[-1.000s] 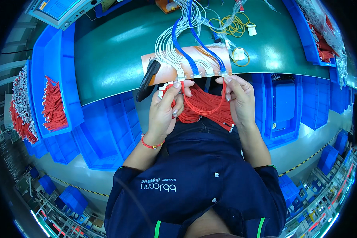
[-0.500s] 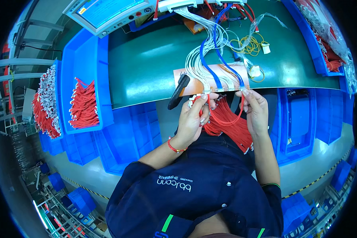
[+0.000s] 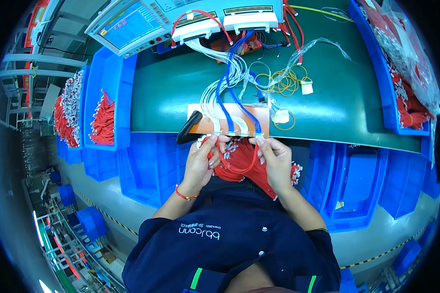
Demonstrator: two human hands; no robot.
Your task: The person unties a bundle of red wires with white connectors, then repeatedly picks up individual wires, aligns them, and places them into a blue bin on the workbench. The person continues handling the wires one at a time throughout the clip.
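Observation:
My left hand (image 3: 200, 161) pinches one end of a red wire cable (image 3: 238, 171) at the table's front edge. At its other end my right hand (image 3: 277, 160) grips it between thumb and fingertips. The cable hangs in a loop between them. Both ends meet white connectors (image 3: 244, 132) on the edge of a copper-coloured board (image 3: 215, 113); my fingers hide whether they are fully seated. White wires (image 3: 211, 93) and blue wires (image 3: 223, 80) run from this board to a tester (image 3: 173, 14). A pile of red cables (image 3: 269, 178) lies on my lap.
A black-handled piece (image 3: 188, 128) sits at the board's left end. Blue bins (image 3: 124, 93) with red cables flank the green table (image 3: 322, 93). Yellow wire (image 3: 283, 83) with white tags lies right of the white wires. More blue bins (image 3: 142, 171) stand below the table.
The view has shifted, so the board and hands appear lower and further left, and more of the tester shows. Both hands still hold the red cable at the board's connectors.

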